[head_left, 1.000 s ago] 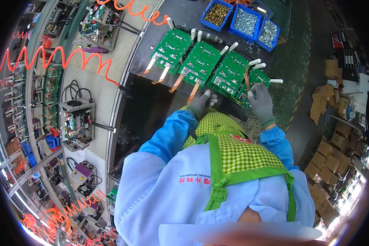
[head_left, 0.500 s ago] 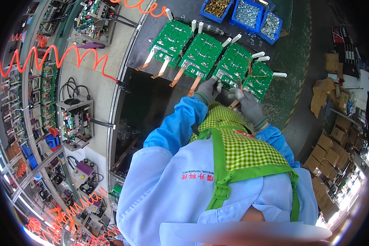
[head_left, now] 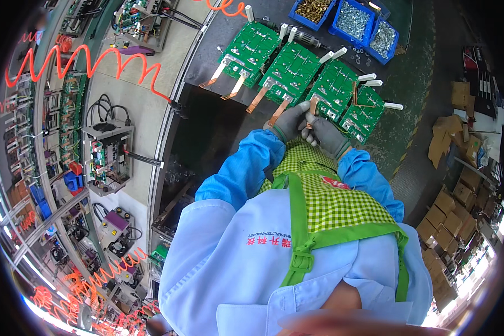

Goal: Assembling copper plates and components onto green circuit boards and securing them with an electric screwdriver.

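Observation:
Four green circuit boards lie in a slanting row, and both my grey-gloved hands meet at the near edge of the third board (head_left: pixel 331 92). In my right hand (head_left: pixel 329 136), closed fingers grip a copper strip (head_left: pixel 313 105), whose upper end reaches that board's edge. Beside the strip is my left hand (head_left: pixel 289 122), its fingers drawn together; what lies in them is hidden. Copper strips (head_left: pixel 257 99) stick out from the near edges of the first board (head_left: pixel 251 47) and second board (head_left: pixel 290 70). Loose copper strips (head_left: pixel 365 105) lie across the fourth board (head_left: pixel 357 121).
Blue bins (head_left: pixel 350 23) of brass-coloured and silvery small hardware stand at the far side, with loose washers (head_left: pixel 359 57) near them. White posts (head_left: pixel 393 106) project from the boards. To the left are an orange coiled hose (head_left: pixel 103 67) and an open metal unit (head_left: pixel 107 157). Cardboard boxes (head_left: pixel 442 210) sit at right.
My right hand has moved left to meet my left hand, bringing the copper strip to the third board's near edge. The whole view has shifted slightly, so the boards appear farther right.

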`<state>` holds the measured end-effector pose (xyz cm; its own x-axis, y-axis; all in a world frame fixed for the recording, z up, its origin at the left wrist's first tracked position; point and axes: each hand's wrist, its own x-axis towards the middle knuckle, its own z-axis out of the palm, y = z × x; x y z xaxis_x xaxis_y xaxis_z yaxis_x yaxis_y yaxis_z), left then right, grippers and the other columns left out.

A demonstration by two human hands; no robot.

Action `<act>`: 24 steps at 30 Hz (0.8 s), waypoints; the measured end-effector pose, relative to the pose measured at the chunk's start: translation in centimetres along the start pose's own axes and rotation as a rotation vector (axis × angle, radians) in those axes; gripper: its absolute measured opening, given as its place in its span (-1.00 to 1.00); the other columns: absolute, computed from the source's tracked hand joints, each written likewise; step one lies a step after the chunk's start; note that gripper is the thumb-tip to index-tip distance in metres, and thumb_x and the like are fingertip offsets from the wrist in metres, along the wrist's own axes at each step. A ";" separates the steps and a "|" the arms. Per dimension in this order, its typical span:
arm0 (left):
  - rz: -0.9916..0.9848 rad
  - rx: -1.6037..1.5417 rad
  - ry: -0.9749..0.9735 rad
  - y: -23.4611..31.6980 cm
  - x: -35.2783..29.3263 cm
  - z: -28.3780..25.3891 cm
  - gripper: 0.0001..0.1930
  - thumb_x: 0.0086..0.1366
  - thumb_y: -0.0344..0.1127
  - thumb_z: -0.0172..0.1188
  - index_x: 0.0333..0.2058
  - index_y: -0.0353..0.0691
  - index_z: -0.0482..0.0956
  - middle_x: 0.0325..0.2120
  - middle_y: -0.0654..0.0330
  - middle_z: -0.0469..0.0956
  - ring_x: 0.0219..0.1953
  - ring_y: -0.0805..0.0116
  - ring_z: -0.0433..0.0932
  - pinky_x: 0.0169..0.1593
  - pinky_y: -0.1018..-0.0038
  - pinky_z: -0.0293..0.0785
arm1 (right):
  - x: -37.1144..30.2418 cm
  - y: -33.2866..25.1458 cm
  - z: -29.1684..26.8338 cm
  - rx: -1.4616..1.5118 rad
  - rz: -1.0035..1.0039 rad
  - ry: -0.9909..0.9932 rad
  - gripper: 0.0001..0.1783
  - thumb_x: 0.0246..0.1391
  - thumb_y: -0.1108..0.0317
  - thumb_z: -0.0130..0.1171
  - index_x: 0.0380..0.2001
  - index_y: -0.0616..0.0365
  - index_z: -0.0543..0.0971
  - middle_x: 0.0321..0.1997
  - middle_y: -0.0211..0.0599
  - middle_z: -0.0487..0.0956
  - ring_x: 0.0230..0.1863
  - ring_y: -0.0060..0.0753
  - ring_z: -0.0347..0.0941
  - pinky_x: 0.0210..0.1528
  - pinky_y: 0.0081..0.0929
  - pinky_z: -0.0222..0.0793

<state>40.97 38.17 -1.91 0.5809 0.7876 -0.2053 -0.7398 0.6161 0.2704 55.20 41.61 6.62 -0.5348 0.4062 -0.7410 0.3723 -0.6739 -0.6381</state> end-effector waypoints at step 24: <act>0.190 0.069 0.586 -0.6 1.6 2.7 -0.85 0.27 -0.28 0.01 -0.26 -0.19 0.42 -0.48 0.28 0.44 -0.60 0.49 0.39 -0.33 0.49 0.48 | -10.4 -11.7 -11.0 -0.317 -0.261 0.011 -0.51 0.11 0.00 -0.08 -0.13 0.22 0.46 -0.30 -0.32 0.54 -0.45 -0.60 0.41 -0.47 -0.69 0.32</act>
<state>43.24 39.06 0.15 0.1433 0.7675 -0.6248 -0.7771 0.4782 0.4092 64.71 52.06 19.51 -0.6347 0.5458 -0.5471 0.4414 -0.3251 -0.8363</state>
